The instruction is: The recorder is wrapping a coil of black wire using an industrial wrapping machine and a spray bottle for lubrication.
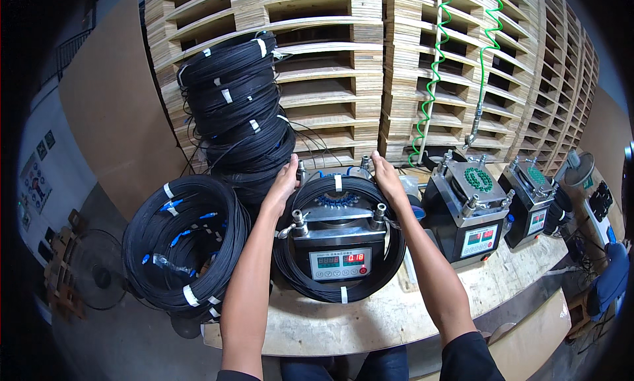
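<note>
Black cable coil (343, 285) lies flat, ringing the machine (338, 245); both hands (285, 176) (385, 175) grip its far rim.

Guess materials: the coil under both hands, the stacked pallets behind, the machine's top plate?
Cable coil: black matte plastic jacket, white tape ties. Pallets: pale raw wood, layered edges suggest plywood. Top plate: likely bare metal, silvery sheen. Left hand and right hand rest on the coil.

Even bright indoor light, soft shadows, sharp centre, fisheye-bent dark corners
</note>
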`<act>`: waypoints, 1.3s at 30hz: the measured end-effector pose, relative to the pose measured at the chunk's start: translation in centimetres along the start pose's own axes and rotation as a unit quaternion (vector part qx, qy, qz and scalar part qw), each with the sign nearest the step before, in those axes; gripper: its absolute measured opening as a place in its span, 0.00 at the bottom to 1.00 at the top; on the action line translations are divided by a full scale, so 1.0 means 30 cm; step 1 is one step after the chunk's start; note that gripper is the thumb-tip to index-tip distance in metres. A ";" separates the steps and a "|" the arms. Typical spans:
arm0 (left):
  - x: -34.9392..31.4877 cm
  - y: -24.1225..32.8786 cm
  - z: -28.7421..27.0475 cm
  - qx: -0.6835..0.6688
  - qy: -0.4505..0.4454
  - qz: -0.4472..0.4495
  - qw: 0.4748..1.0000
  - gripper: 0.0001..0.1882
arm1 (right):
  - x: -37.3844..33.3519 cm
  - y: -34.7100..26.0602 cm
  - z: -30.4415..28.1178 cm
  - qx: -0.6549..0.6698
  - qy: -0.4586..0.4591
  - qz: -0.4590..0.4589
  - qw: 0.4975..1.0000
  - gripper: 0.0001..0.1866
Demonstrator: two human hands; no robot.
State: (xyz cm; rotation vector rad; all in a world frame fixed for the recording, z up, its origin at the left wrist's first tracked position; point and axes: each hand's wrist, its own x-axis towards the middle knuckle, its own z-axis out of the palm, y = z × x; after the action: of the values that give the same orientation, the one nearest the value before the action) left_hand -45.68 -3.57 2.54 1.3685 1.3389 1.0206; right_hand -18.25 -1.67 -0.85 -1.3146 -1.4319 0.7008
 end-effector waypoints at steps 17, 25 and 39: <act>0.013 -0.016 0.010 -0.010 0.034 0.000 0.999 0.42 | -0.005 0.008 0.013 -0.058 0.039 -0.059 0.996 0.32; 0.026 -0.021 0.019 -0.009 0.036 0.012 0.999 0.42 | -0.010 -0.001 0.004 -0.061 0.030 -0.043 0.997 0.33; 0.007 -0.014 0.015 -0.011 0.058 -0.011 0.998 0.41 | -0.020 -0.014 0.005 -0.045 0.037 -0.078 0.995 0.30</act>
State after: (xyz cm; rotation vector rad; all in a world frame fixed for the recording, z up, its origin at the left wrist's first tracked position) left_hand -45.34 -3.41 2.01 1.2930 1.4194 1.1109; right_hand -18.62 -2.30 -0.68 -1.2688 -1.5031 0.4845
